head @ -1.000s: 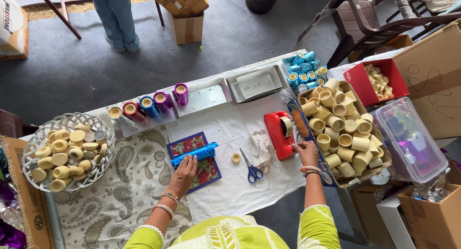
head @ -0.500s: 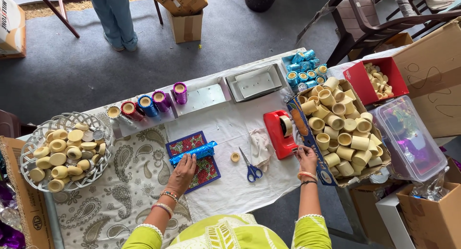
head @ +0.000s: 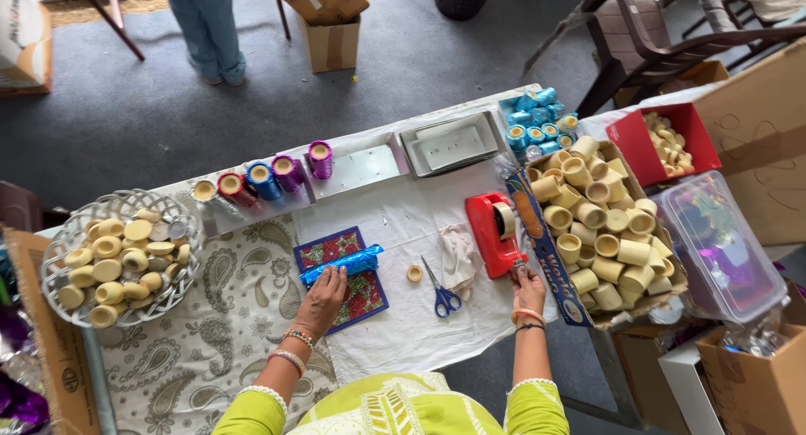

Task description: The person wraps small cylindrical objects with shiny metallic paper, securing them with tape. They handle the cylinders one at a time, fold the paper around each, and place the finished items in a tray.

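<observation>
My left hand (head: 324,292) rests flat on a small red patterned mat (head: 342,275), its fingers pressing a roll wrapped in shiny blue foil (head: 342,264). My right hand (head: 527,285) is at the near end of a red tape dispenser (head: 494,232), fingers pinched at its cutter end; the tape itself is too thin to see. A small cream cup (head: 414,273) and blue-handled scissors (head: 442,293) lie between the hands on the white cloth (head: 395,217). A crumpled white rag (head: 459,257) lies beside the dispenser.
A cardboard box of cream cups (head: 592,225) stands right of the dispenser, with a clear lidded tub (head: 714,242) beyond it. A wire basket of cream cups (head: 117,254) sits left. Coloured foil spools (head: 264,176), a metal tray (head: 449,143), blue spools (head: 537,120), a red bin (head: 663,141). A person's legs (head: 206,23) stand behind the table.
My right hand has drawn back from the middle of the tape dispenser toward its near end. My left hand has stayed on the blue foil roll.
</observation>
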